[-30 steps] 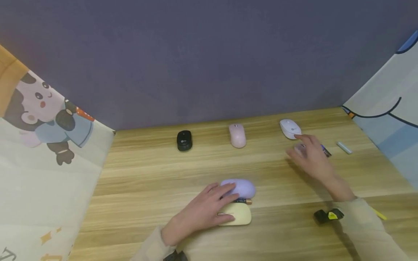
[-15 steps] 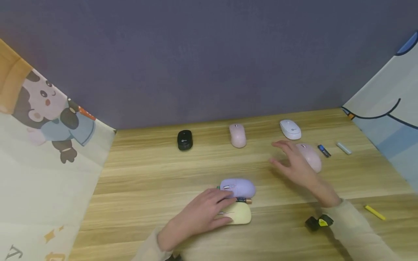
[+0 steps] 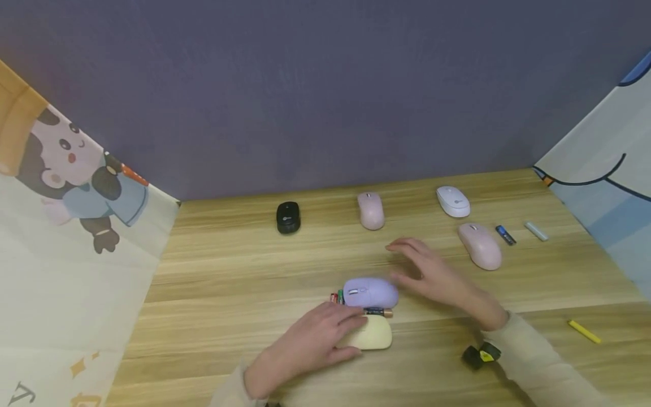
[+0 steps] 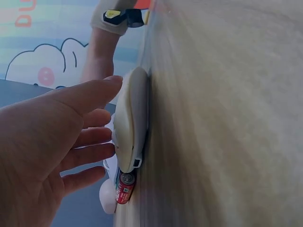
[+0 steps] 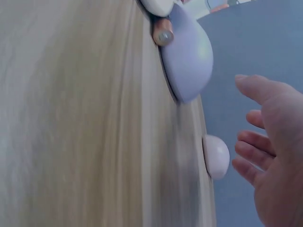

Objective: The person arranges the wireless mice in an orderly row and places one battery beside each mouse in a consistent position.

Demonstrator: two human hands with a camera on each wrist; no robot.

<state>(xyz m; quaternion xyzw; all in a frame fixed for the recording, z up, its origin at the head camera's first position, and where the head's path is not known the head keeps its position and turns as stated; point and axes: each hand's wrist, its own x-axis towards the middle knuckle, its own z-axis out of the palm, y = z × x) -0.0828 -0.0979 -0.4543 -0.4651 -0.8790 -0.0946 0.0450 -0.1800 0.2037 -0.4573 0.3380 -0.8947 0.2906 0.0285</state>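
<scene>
Head view shows the right hand (image 3: 434,278), fingers apart, beside a rounded lavender plastic mouse (image 3: 376,293) on the wood-grain table (image 3: 224,282), likely a reach that calls for closing them; the left hand (image 3: 316,340) has parted fingers over a flat pale-yellow mouse (image 3: 375,332)

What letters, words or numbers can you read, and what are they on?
"y": left cartoon panel.
Pinkish letters on the cloud panel, left wrist view: sideways, unclear.
Logos on the black mouse and white mouse: too small.
Red battery, blue battery, black battery: print too blurred.
</scene>
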